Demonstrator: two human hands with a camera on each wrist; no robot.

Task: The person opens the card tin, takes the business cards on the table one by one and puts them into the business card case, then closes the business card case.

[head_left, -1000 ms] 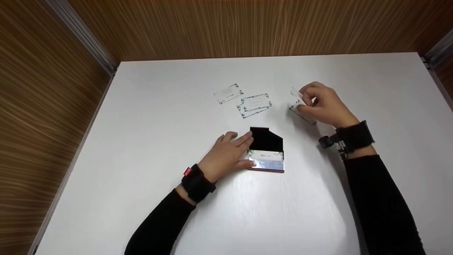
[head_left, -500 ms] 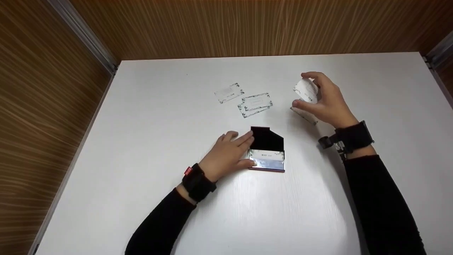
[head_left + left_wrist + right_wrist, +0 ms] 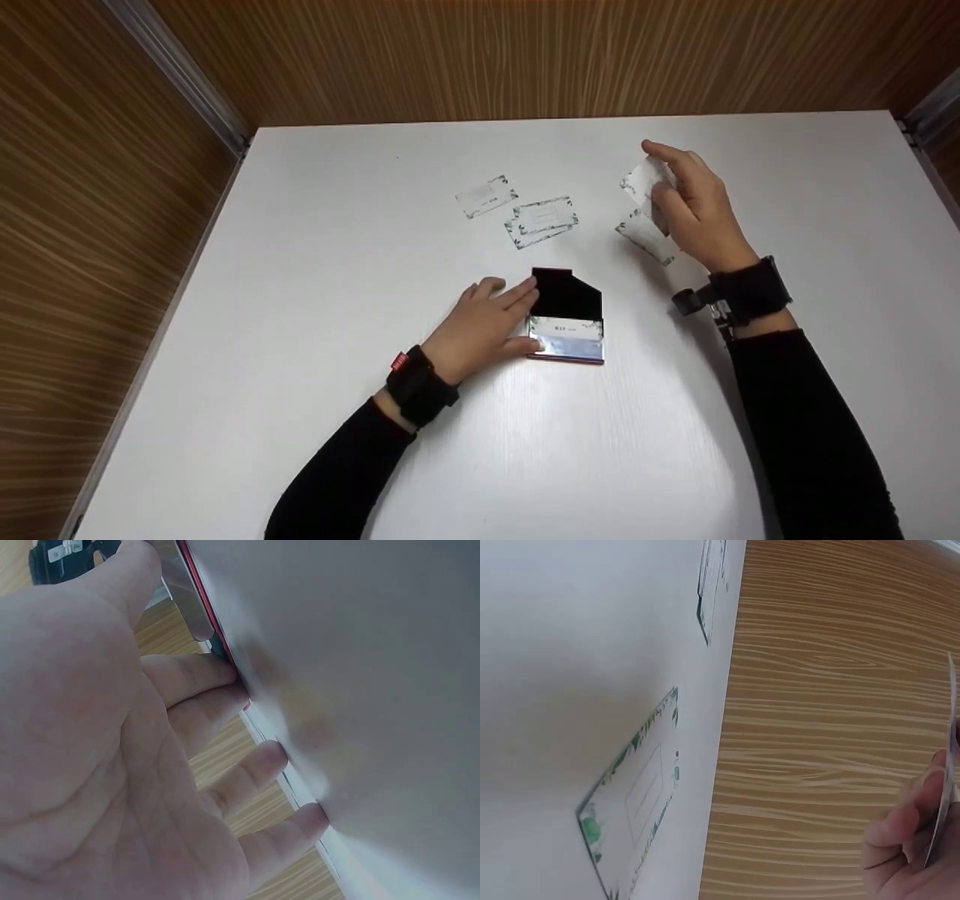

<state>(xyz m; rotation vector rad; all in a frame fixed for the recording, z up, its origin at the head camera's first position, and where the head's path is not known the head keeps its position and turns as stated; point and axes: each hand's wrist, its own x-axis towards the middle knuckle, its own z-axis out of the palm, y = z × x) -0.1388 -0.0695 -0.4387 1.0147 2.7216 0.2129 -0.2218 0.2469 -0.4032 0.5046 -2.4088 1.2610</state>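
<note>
A card case (image 3: 568,294) lies with its lid flipped back, showing a black lining; a printed card (image 3: 566,328) sits in its shiny lower half. My left hand (image 3: 480,328) rests at the case's left side, thumb on the metal front and two fingers along the lid edge. In the left wrist view those fingers look nearly straight against the red-edged case (image 3: 201,592). My right hand (image 3: 697,214) holds a leaf-bordered business card (image 3: 637,180) raised above the table, seen edge-on in the right wrist view. Below it lies another card (image 3: 643,237) with a green leaf border.
Farther back on the white table (image 3: 337,225) lie a single card (image 3: 487,197) and two overlapping cards (image 3: 546,215). Wood-grain panels (image 3: 450,60) rise behind the table and at its sides.
My right hand has lifted a card off the one beneath it and moved slightly back; its thumb has shifted onto the card's face. The left hand and the case stay put.
</note>
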